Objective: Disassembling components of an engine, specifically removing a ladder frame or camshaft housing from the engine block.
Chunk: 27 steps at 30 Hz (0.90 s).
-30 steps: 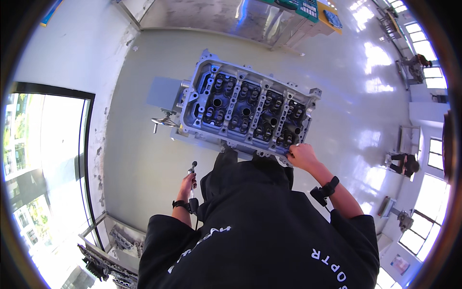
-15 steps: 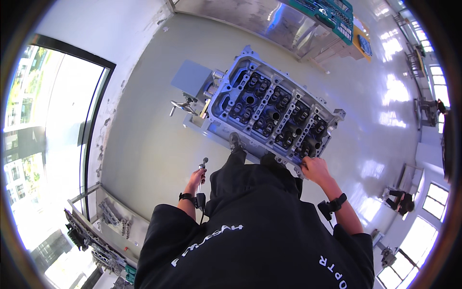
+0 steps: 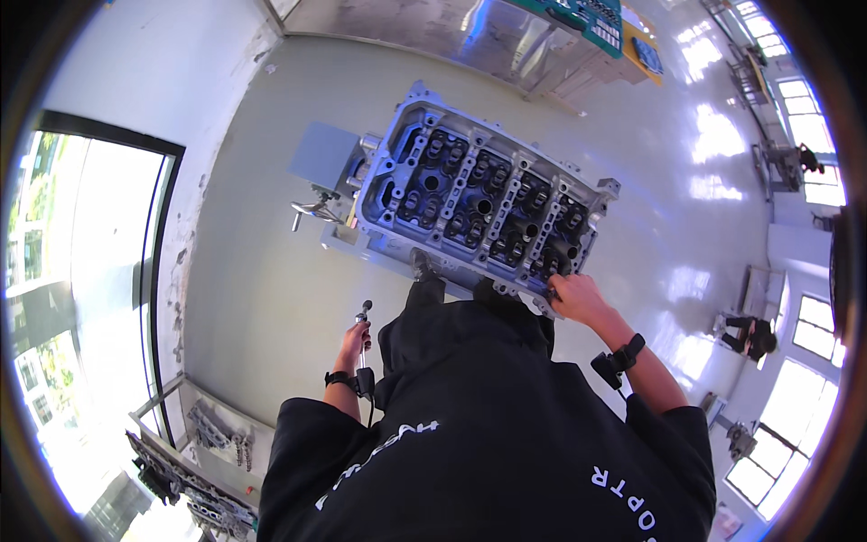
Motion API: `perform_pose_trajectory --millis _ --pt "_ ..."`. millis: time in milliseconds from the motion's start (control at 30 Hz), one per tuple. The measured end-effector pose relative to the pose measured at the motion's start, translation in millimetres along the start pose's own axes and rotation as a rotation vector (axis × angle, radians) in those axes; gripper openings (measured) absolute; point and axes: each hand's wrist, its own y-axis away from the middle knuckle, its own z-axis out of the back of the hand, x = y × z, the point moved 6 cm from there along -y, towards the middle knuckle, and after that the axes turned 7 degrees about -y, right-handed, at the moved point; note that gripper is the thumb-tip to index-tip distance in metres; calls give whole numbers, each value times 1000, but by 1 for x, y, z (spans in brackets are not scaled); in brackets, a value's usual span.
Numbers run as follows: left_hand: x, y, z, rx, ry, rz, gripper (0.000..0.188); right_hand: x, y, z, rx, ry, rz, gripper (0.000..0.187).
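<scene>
A large silver engine cylinder head (image 3: 462,200) with dark valve gear in its bays is mounted on a stand in front of me. My right hand (image 3: 580,298) is at its near right corner, its fingers closed and reaching over the rim into the last bay. Whatever those fingertips hold is hidden or too small to make out. Down at my left side, well apart from the engine part, my left hand (image 3: 355,341) is wrapped round a ratchet wrench (image 3: 365,308). The wrench points upward, its rounded dark end above the fist.
Left of the cylinder head are a grey box (image 3: 323,158) and a crank handle (image 3: 312,210) on the stand. A metal bench (image 3: 433,41) with a green tool case (image 3: 596,23) runs along the far side. A cart (image 3: 185,388) with engine parts stands near left. Another person (image 3: 751,335) is far right.
The view has shifted, so the cylinder head appears further left and slightly higher. My right hand stays at the same corner, and my left hand still holds the wrench.
</scene>
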Motion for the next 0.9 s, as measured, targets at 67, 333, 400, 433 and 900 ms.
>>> perform_pose_trajectory --millis 67,333,400,433,900 --pt "-5 -2 -3 -13 -9 6 19 2 4 6 -5 -30 -27 23" --pt "-18 -2 -2 -4 -130 5 22 -5 4 -7 102 122 -80 26" --pt "-20 0 -4 7 -140 6 22 -4 5 -5 36 15 -56 27" --pt "-21 2 -4 10 -141 5 21 -5 6 -5 35 10 -65 27" --pt "-27 10 -7 -49 -111 -43 21 -7 4 -1 21 -34 -66 28"
